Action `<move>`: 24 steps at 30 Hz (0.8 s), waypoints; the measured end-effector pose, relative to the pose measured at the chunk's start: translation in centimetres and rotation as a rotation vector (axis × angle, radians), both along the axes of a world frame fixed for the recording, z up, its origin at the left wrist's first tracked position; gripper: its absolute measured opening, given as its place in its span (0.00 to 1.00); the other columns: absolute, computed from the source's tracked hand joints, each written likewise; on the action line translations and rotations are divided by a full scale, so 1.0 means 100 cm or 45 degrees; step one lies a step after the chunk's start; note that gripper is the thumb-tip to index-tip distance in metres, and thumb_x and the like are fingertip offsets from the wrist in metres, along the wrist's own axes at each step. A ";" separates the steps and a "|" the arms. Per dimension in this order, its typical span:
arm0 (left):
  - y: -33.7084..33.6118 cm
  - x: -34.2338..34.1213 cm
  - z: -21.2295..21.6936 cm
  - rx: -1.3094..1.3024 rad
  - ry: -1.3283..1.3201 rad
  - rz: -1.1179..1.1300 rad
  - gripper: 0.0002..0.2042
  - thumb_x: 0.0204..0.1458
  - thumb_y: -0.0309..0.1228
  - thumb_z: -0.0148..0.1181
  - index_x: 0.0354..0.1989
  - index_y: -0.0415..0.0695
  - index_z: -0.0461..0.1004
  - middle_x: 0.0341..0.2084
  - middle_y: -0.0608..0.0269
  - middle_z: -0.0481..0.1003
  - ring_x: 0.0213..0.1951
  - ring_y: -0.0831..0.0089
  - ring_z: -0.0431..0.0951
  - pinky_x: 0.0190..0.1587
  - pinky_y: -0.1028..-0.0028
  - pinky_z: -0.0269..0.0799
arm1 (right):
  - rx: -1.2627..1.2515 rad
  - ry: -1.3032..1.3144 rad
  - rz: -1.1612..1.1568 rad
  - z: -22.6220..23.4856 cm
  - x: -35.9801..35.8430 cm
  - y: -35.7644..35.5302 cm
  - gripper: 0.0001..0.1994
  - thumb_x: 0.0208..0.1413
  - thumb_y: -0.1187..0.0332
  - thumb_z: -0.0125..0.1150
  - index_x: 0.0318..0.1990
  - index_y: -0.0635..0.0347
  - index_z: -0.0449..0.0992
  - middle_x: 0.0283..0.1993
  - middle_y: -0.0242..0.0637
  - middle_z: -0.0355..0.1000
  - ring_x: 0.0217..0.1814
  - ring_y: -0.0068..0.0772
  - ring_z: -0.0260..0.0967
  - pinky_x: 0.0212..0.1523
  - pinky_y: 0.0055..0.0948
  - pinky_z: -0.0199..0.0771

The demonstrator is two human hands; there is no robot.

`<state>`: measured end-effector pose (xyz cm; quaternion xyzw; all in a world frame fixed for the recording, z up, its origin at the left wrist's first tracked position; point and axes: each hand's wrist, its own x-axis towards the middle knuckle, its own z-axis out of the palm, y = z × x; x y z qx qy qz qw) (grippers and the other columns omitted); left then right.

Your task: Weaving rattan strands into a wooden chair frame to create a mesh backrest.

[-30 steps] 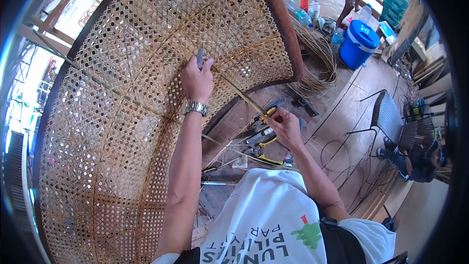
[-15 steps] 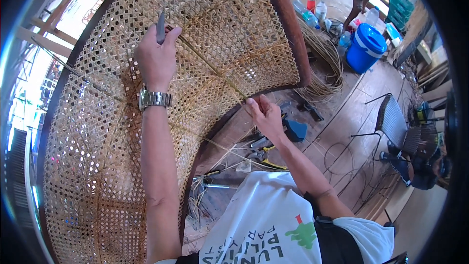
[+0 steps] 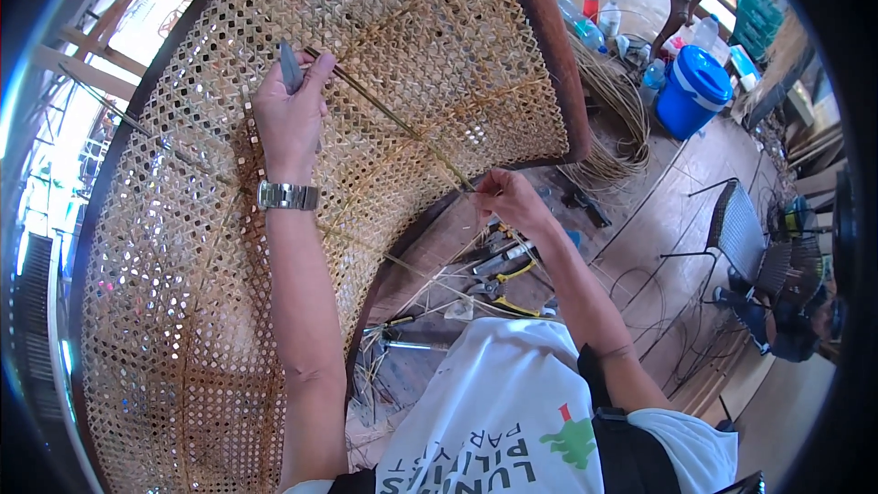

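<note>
Cane strand runs taut across the woven panel, from the left hand high on the weave down to the right hand at the panel's lower edge. A second ago the left hand sat lower, close to the dark wooden rim; it has since climbed well up the panel, drawing the strand out longer and straighter, so the pull-through looks nearly spent. The left fingers are closed around a slim grey tool and pinch the strand's upper end against it. The right fingers are narrowed to a pinch on the strand's lower end, just off the rim.

Below the panel, on the plank floor, pliers with yellow handles and other small tools lie among loose cane offcuts, right under the right forearm. A coil of spare cane rests just beyond the rim, and a blue bucket stands past that. A wire-frame chair sits well off from the panel. Nothing crosses the strand's line; the offcuts under the rim are the only clutter near the hands.
</note>
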<state>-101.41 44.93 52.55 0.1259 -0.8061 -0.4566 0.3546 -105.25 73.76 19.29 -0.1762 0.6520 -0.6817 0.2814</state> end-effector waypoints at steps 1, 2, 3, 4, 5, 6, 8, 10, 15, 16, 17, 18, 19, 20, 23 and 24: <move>0.001 -0.001 0.008 0.007 -0.027 -0.005 0.15 0.74 0.43 0.85 0.51 0.46 0.88 0.29 0.78 0.83 0.25 0.87 0.75 0.29 0.78 0.70 | -0.039 0.012 0.092 -0.004 -0.011 0.000 0.07 0.77 0.71 0.81 0.48 0.62 0.86 0.40 0.30 0.87 0.40 0.24 0.87 0.42 0.30 0.84; -0.005 -0.004 0.012 0.000 -0.011 -0.008 0.15 0.74 0.43 0.85 0.51 0.46 0.88 0.29 0.78 0.83 0.25 0.87 0.75 0.29 0.78 0.70 | -0.260 -0.172 0.202 -0.009 -0.015 0.004 0.08 0.78 0.69 0.83 0.48 0.59 0.87 0.40 0.30 0.87 0.41 0.25 0.88 0.43 0.28 0.84; -0.020 -0.005 0.007 -0.157 -0.076 0.051 0.14 0.75 0.43 0.85 0.51 0.47 0.89 0.31 0.76 0.85 0.25 0.87 0.75 0.29 0.78 0.70 | -0.261 -0.163 0.212 -0.002 -0.021 0.007 0.08 0.78 0.69 0.83 0.48 0.59 0.87 0.40 0.30 0.87 0.41 0.25 0.88 0.43 0.28 0.84; -0.031 0.002 0.005 -0.311 -0.151 0.124 0.14 0.75 0.43 0.85 0.52 0.47 0.89 0.32 0.75 0.87 0.25 0.88 0.75 0.29 0.78 0.70 | -0.284 -0.257 0.296 0.010 -0.019 0.010 0.08 0.78 0.68 0.83 0.49 0.58 0.87 0.41 0.29 0.87 0.41 0.25 0.88 0.43 0.28 0.84; -0.043 0.006 0.004 -0.309 -0.153 0.145 0.14 0.75 0.43 0.85 0.52 0.47 0.89 0.32 0.75 0.87 0.25 0.88 0.75 0.29 0.78 0.70 | -0.304 -0.353 0.379 0.023 -0.018 0.012 0.07 0.79 0.67 0.83 0.50 0.57 0.88 0.41 0.28 0.87 0.42 0.26 0.89 0.43 0.27 0.85; -0.041 0.002 0.006 -0.296 -0.107 0.121 0.15 0.74 0.45 0.86 0.48 0.47 0.89 0.29 0.77 0.84 0.25 0.86 0.76 0.29 0.76 0.70 | -0.390 -0.438 0.411 0.026 -0.019 0.019 0.07 0.80 0.66 0.82 0.51 0.56 0.89 0.43 0.27 0.87 0.44 0.26 0.89 0.45 0.28 0.86; -0.039 0.004 0.004 -0.160 -0.074 0.073 0.16 0.73 0.47 0.86 0.44 0.47 0.89 0.27 0.77 0.85 0.25 0.85 0.75 0.30 0.74 0.69 | -0.440 -0.536 0.382 0.024 -0.019 0.022 0.06 0.81 0.66 0.81 0.52 0.56 0.90 0.43 0.27 0.87 0.45 0.26 0.89 0.47 0.29 0.87; -0.046 0.003 0.003 -0.171 -0.079 0.055 0.16 0.73 0.46 0.86 0.45 0.47 0.90 0.30 0.76 0.88 0.25 0.85 0.75 0.30 0.74 0.69 | -0.559 -0.725 0.341 0.016 -0.019 0.025 0.05 0.82 0.67 0.79 0.54 0.57 0.91 0.47 0.30 0.90 0.49 0.27 0.90 0.51 0.31 0.88; -0.058 0.005 0.000 -0.089 -0.122 -0.009 0.12 0.75 0.42 0.84 0.49 0.49 0.89 0.39 0.70 0.93 0.25 0.88 0.73 0.28 0.80 0.67 | -0.591 -0.916 0.349 0.017 -0.002 0.022 0.05 0.84 0.66 0.77 0.56 0.55 0.91 0.46 0.31 0.92 0.46 0.28 0.92 0.46 0.31 0.86; -0.059 0.005 0.000 -0.087 -0.127 -0.006 0.12 0.75 0.42 0.84 0.49 0.49 0.89 0.39 0.70 0.93 0.25 0.88 0.73 0.28 0.80 0.67 | -0.531 -0.861 0.367 0.020 0.000 0.017 0.05 0.83 0.67 0.78 0.55 0.55 0.91 0.46 0.32 0.93 0.45 0.28 0.92 0.45 0.30 0.86; -0.059 0.006 0.000 -0.055 -0.131 -0.026 0.12 0.75 0.42 0.84 0.49 0.49 0.89 0.39 0.70 0.93 0.25 0.88 0.73 0.28 0.80 0.66 | -0.470 -0.806 0.385 0.023 0.003 0.011 0.04 0.82 0.68 0.79 0.55 0.56 0.91 0.45 0.33 0.93 0.45 0.28 0.92 0.45 0.30 0.86; -0.062 0.008 -0.002 -0.021 -0.135 -0.045 0.12 0.75 0.42 0.84 0.49 0.49 0.89 0.39 0.69 0.93 0.25 0.88 0.72 0.28 0.81 0.66 | -0.429 -0.779 0.370 0.030 0.008 0.006 0.05 0.78 0.69 0.83 0.52 0.56 0.91 0.42 0.33 0.92 0.44 0.27 0.91 0.41 0.29 0.83; -0.061 0.005 -0.003 -0.020 -0.135 -0.054 0.12 0.75 0.42 0.84 0.49 0.49 0.89 0.39 0.69 0.93 0.25 0.88 0.72 0.28 0.81 0.66 | -0.431 -0.778 0.361 0.020 0.007 0.003 0.05 0.78 0.69 0.83 0.52 0.56 0.91 0.42 0.33 0.92 0.44 0.27 0.91 0.41 0.29 0.83; -0.059 0.002 -0.003 -0.010 -0.122 -0.074 0.13 0.75 0.42 0.85 0.48 0.48 0.89 0.38 0.69 0.94 0.25 0.87 0.74 0.29 0.79 0.68 | -0.320 -0.631 0.361 0.007 0.004 -0.003 0.06 0.76 0.69 0.83 0.53 0.58 0.91 0.42 0.33 0.91 0.44 0.28 0.91 0.42 0.30 0.85; -0.058 0.001 -0.001 0.011 -0.121 -0.075 0.14 0.74 0.42 0.85 0.48 0.46 0.89 0.37 0.68 0.94 0.25 0.86 0.76 0.30 0.77 0.71 | -0.154 -0.369 0.274 -0.017 0.010 -0.022 0.08 0.71 0.69 0.82 0.52 0.60 0.90 0.40 0.31 0.89 0.43 0.26 0.88 0.42 0.31 0.84; -0.059 0.004 -0.002 0.029 -0.135 -0.057 0.14 0.74 0.42 0.86 0.48 0.46 0.89 0.37 0.68 0.94 0.25 0.86 0.76 0.29 0.77 0.71 | -0.093 -0.256 0.185 -0.014 0.015 -0.027 0.09 0.68 0.69 0.82 0.50 0.61 0.89 0.39 0.30 0.87 0.41 0.24 0.85 0.40 0.31 0.82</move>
